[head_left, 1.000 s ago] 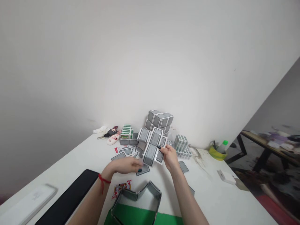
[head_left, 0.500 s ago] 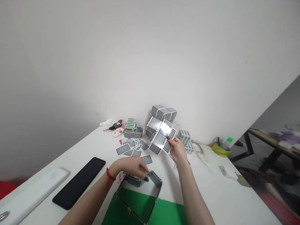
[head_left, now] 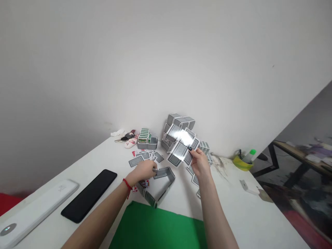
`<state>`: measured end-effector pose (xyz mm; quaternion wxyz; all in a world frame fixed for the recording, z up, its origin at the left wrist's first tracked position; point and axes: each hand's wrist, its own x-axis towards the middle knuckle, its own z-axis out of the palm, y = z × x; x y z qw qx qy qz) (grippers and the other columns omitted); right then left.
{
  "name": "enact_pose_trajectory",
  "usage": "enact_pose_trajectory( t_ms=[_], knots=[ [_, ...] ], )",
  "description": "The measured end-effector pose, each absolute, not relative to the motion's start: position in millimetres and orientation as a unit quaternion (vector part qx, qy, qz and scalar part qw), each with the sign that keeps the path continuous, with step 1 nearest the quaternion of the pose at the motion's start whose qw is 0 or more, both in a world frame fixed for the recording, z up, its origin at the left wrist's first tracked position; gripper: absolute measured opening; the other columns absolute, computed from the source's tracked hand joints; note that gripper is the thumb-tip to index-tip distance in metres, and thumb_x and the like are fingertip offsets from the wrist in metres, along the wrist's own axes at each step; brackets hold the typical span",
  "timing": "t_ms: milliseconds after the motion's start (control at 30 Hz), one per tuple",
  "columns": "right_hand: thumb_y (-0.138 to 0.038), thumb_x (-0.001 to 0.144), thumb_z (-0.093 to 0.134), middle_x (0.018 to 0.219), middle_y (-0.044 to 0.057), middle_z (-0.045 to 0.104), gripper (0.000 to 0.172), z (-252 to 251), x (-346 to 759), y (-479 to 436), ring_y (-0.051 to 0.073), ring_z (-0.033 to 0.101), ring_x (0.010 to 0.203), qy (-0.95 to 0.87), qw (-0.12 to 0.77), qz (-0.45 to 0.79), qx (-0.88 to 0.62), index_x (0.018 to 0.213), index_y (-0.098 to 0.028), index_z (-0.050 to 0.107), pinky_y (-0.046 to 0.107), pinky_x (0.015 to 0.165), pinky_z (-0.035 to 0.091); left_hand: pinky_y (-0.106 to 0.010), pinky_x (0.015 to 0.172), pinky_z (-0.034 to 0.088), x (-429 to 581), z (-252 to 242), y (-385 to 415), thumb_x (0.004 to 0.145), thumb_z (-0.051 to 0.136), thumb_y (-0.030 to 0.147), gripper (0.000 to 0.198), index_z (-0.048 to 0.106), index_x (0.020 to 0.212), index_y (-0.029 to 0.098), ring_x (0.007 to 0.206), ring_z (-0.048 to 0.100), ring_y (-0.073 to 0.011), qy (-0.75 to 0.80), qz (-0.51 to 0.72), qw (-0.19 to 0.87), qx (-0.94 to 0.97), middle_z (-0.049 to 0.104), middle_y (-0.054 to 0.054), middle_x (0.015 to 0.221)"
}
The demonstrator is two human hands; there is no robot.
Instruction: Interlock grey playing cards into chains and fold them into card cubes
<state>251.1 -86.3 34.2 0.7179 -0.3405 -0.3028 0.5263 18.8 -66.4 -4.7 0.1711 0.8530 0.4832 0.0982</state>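
Observation:
My left hand (head_left: 144, 170), with a red string bracelet at its wrist, is closed on the far left side of a four-sided frame made of playing cards (head_left: 163, 196). The frame has an open middle and is just beyond the green sheet. My right hand (head_left: 200, 164) pinches a flat panel of joined playing cards (head_left: 178, 152) by its right edge, thumb on top. Glare whitens part of that panel. Behind it, partly hidden, a stacked structure of folded cards (head_left: 178, 120) stands against the wall. Loose cards (head_left: 136, 161) lie on the table between my hands and the wall.
Card boxes in a card tray (head_left: 147, 145) and keys with charms (head_left: 129, 136) are at the back left. A black phone-like slab (head_left: 89, 195) and a white device (head_left: 38, 211) lie left. A green sheet (head_left: 155, 228) lies in front; a yellow bowl (head_left: 242, 163) stands right.
My left hand has taken hold of the card frame and moved it forward, off the green sheet. The panel in my right hand has shifted slightly right and up.

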Motion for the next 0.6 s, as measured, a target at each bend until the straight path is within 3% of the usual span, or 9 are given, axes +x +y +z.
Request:
enact_pose_trajectory(
  t_ms=[167,367,500,600],
  knots=[
    [-0.014,0.055,0.075,0.070,-0.001,0.071,0.020,34.7,251.9,-87.9,0.009,0.064,0.058,-0.291,0.722,0.530,-0.337,0.073,-0.016,0.066,0.017,0.056,0.053,-0.026,0.060,0.040,9.1,-8.8,-59.8,0.068,0.057,0.030,0.015,0.063,0.074,0.017,0.072,0.060,-0.0206,0.489,0.114,0.206,0.840,0.066,-0.005,0.076],
    [-0.006,0.058,0.066,0.066,-0.002,0.070,0.018,38.3,247.4,-91.2,0.009,0.063,0.055,-0.265,0.717,0.551,-0.335,0.073,-0.016,0.065,0.016,0.052,0.053,-0.025,0.072,0.045,-8.9,-14.2,-76.6,0.075,0.055,0.043,0.031,0.061,0.090,0.016,0.082,0.060,-0.0177,0.342,0.183,0.444,0.808,0.066,-0.004,0.089],
    [-0.003,0.063,0.062,0.070,-0.001,0.071,0.021,42.4,242.9,-95.0,0.009,0.065,0.058,-0.252,0.689,0.603,-0.312,0.079,-0.017,0.063,0.015,0.056,0.054,-0.028,0.077,0.043,-17.1,-25.4,-81.7,0.083,0.044,0.050,0.040,0.063,0.089,0.015,0.085,0.057,-0.0193,0.368,0.235,0.448,0.780,0.064,-0.005,0.089],
    [-0.001,0.065,0.060,0.074,0.000,0.072,0.027,41.6,242.1,-100.4,0.011,0.066,0.058,-0.237,0.647,0.653,-0.314,0.088,-0.017,0.061,0.018,0.053,0.055,-0.033,0.087,0.040,-24.5,-31.5,-86.4,0.085,0.035,0.054,0.049,0.061,0.100,0.016,0.098,0.054,-0.0224,0.347,0.275,0.480,0.757,0.061,-0.008,0.104]
  ],
)
